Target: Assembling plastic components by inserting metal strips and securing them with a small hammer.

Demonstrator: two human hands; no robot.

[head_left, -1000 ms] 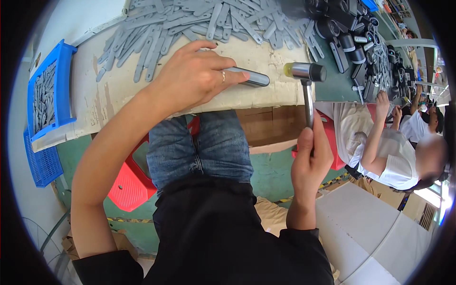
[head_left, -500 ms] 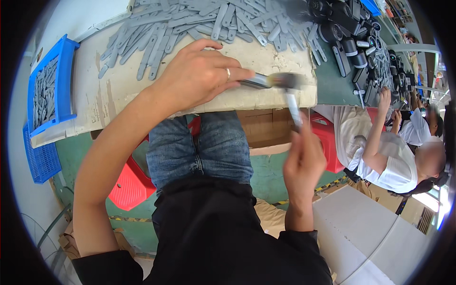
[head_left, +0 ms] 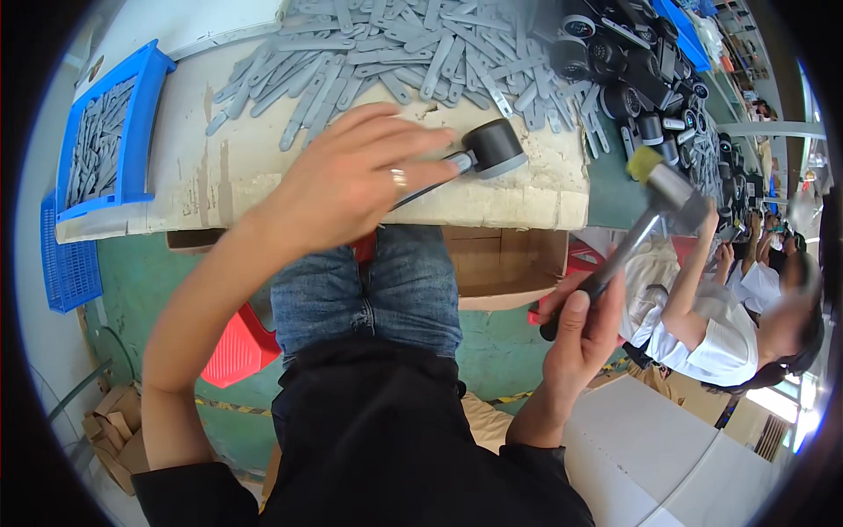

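Observation:
At the front of the worktable point(head_left: 255, 189), my left hand point(head_left: 364, 176), with a ring on one finger, is closed on a dark part with a round black head point(head_left: 494, 147). The head juts out to the right of the fingers, above the tabletop; the part's handle is mostly hidden under the hand. To the right, past the table's front edge, my right hand point(head_left: 584, 338) grips a hammer point(head_left: 628, 246) by its dark handle. The hammer is tilted up and to the right, its yellow-tipped metal head raised and apart from the part.
Grey flat strips point(head_left: 351, 66) lie heaped at the table's back. A blue crate point(head_left: 136, 132) of similar strips stands at the left. Black round-headed parts point(head_left: 628, 61) crowd the green surface at right. An open cardboard box point(head_left: 509, 272) sits under the table; a co-worker point(head_left: 729, 334) is at right.
The hammer has swung from the part up and to the right with my right hand. The part has turned, so its round black head now shows. My left hand has shifted slightly left and down.

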